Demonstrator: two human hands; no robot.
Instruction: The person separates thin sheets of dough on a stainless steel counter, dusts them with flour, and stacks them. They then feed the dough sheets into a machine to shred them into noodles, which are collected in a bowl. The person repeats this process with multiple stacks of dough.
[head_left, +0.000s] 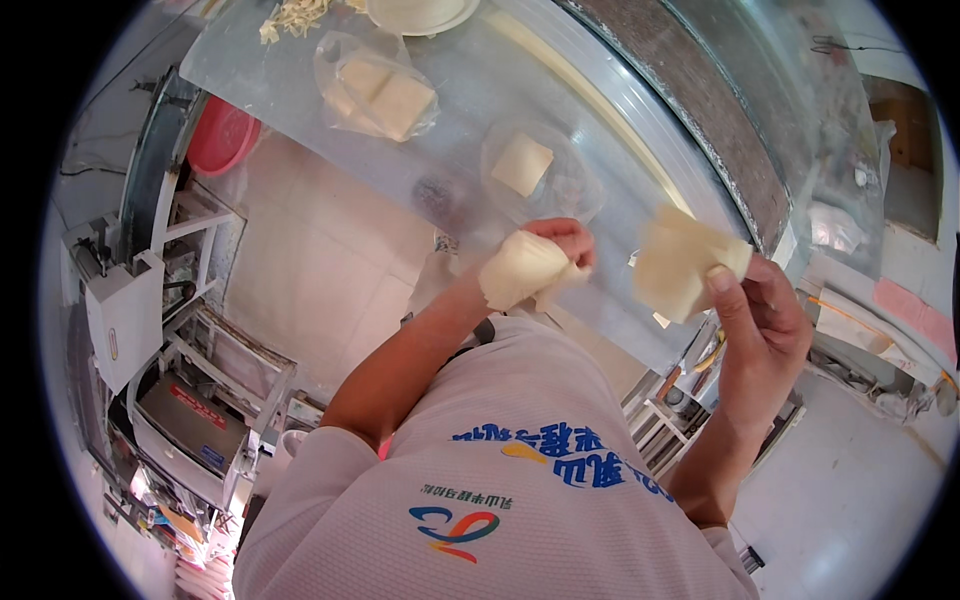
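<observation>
In my right hand [768, 325], a square pale-yellow dough wrapper [690, 262] is pinched between thumb and fingers, slightly smeared by motion; whether it is one sheet or several I cannot tell. Another pale dough sheet [522, 270] drapes over the back of my left hand [572, 238], whose fingers curl closed around its edge near the table's front. Just beyond that hand, a clear plastic bag [570, 195] lies spread on the table, with a square dough wrapper [523, 165] on it.
Farther left on the metal table [450, 80] sits a clear bag holding stacked dough squares [385, 98]. Dough strips [295, 18] and a white round dish [425, 12] are at the far edge. A pink basin [222, 137] and a metal rack [200, 400] stand at the left.
</observation>
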